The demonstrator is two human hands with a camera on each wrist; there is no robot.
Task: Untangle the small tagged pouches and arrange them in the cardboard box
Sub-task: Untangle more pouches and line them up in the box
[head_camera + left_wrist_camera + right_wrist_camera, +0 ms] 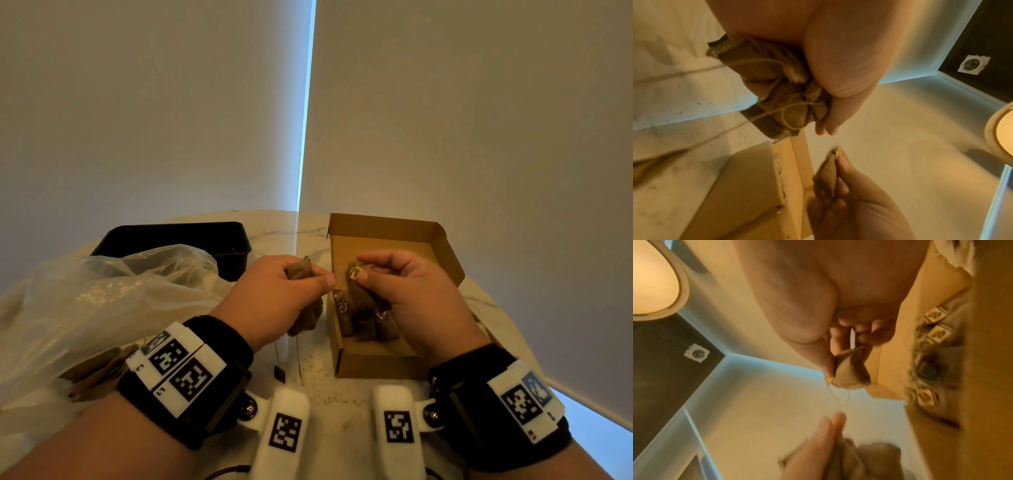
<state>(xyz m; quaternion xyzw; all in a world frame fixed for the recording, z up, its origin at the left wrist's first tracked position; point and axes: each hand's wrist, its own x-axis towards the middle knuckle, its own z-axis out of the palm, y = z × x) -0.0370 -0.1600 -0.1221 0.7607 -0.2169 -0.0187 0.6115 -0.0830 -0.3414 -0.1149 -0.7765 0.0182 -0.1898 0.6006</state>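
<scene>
Fingers of the left hand [274,298] clench a pouch bunch [301,270] beside the box [376,366]; the right hand [411,287] pinches one pouch [356,274] over it. Left wrist: strings [777,112] tangle. Right wrist: pouches [935,334] lie inside the box.

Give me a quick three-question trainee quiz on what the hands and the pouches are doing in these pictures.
1. True or false: the left hand holds a bunch of tangled pouches.
2. The right hand holds its single pouch over: A the black tray, B the cardboard box, C the plastic bag?
3. Fill in: the pouches already in the box lie at its ____ end.

Key: 1 true; 2 B; 3 near.
</scene>
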